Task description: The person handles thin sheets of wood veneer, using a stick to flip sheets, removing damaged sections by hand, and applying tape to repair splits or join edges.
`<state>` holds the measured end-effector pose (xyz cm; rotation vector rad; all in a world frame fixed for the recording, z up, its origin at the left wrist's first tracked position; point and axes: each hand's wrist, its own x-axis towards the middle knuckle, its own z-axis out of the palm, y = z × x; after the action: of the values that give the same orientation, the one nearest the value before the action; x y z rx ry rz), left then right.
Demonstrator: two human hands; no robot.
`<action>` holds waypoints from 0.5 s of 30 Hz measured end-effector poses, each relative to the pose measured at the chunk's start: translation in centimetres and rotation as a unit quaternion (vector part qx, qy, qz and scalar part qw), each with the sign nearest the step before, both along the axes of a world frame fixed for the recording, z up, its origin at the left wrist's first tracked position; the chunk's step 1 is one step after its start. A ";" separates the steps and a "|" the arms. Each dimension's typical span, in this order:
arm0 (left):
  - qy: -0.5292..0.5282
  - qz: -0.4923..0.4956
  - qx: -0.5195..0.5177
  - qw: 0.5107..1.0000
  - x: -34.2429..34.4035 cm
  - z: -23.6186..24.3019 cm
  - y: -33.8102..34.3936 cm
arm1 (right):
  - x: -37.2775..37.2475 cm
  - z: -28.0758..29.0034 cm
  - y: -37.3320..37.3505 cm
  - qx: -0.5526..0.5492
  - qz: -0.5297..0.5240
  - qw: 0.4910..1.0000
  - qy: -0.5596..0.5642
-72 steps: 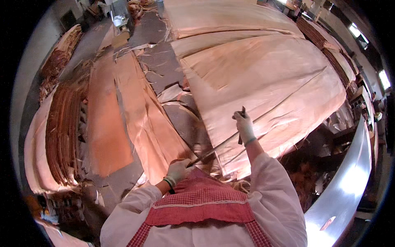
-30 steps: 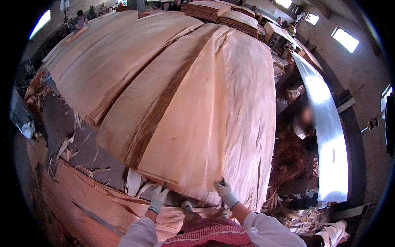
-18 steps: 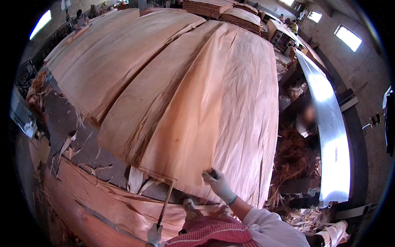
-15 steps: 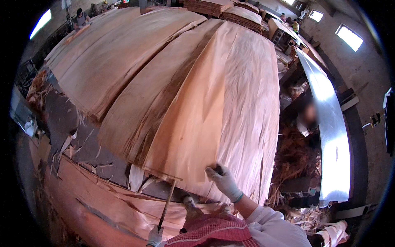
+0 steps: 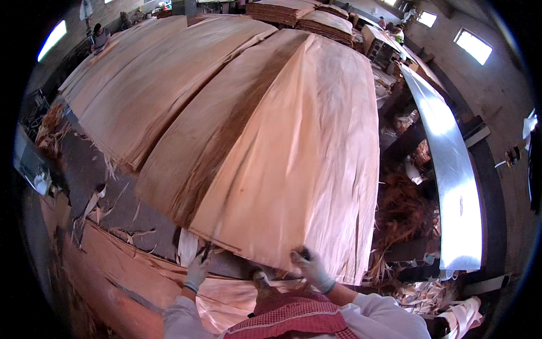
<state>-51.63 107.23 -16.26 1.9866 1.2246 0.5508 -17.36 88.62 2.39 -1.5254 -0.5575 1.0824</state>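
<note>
A large, thin wood veneer sheet [image 5: 265, 198], orange-tan and rippled, lies over a pile of paler veneer [image 5: 344, 164] in front of me. My right hand [image 5: 311, 270], in a white glove with dark fingertips, is closed on the near edge of this sheet. To the left, my gloved left hand [image 5: 197, 272] is wrapped round the end of a thin stick [image 5: 226, 199]. The stick is smeared by motion and reaches forward over the sheet's left part. How firmly it touches the veneer, I cannot tell.
More veneer piles [image 5: 164, 79] spread to the left, with stacks [image 5: 324, 25] at the back. A long shiny metal strip [image 5: 451, 169] stands on the right, above veneer scraps [image 5: 406, 209]. Reddish sheets [image 5: 124, 271] lie low at left. A person [image 5: 100, 38] is far left.
My left hand has come up and forward, and the stick has swung from below the sheet's edge to over it. My right hand has moved slightly down and right, the sheet's edge with it.
</note>
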 end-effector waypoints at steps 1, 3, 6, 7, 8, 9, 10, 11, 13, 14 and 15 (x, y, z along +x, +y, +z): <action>-0.005 0.018 -0.090 0.996 0.7 0.8 1.3 | -0.7 -1.9 0.0 -0.012 -0.003 0.999 0.049; -0.010 0.032 -0.177 0.984 2.2 2.5 3.1 | -2.3 -5.9 0.4 -0.029 -0.019 0.995 0.094; -0.180 0.058 -0.268 0.945 5.4 6.7 2.0 | -2.7 -9.0 0.8 -0.136 0.006 0.984 0.113; -0.220 0.078 -0.316 0.920 7.1 8.3 1.4 | -1.8 -11.1 0.6 -0.134 -0.003 0.985 0.112; -0.127 0.008 -0.215 0.968 8.5 10.0 0.9 | -0.5 -13.3 0.5 -0.130 0.016 0.988 0.081; -0.073 -0.008 -0.203 0.976 9.2 12.7 -0.2 | -0.4 -14.7 0.7 -0.125 0.044 0.990 0.058; -0.018 -0.019 -0.190 0.981 9.3 15.3 -1.4 | -0.5 -14.1 0.9 -0.123 0.050 0.989 0.065; -0.014 0.014 -0.278 0.960 10.0 16.8 -3.0 | 0.5 -11.9 1.0 -0.144 0.055 0.981 -0.121; -0.037 0.001 -0.241 0.970 9.5 13.0 -6.4 | 3.1 -8.6 1.9 -0.223 0.049 0.929 -0.290; -0.052 -0.021 -0.226 0.972 10.9 12.4 -7.6 | 4.8 -8.9 1.1 -0.186 0.002 0.941 -0.282; -0.067 -0.041 -0.212 0.974 12.1 11.8 -8.9 | 6.1 -9.2 0.5 -0.148 -0.045 0.949 -0.274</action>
<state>-39.54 98.30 -4.50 1.6046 1.0676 0.3409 -11.26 89.15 -6.80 -2.1177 -0.7129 0.6813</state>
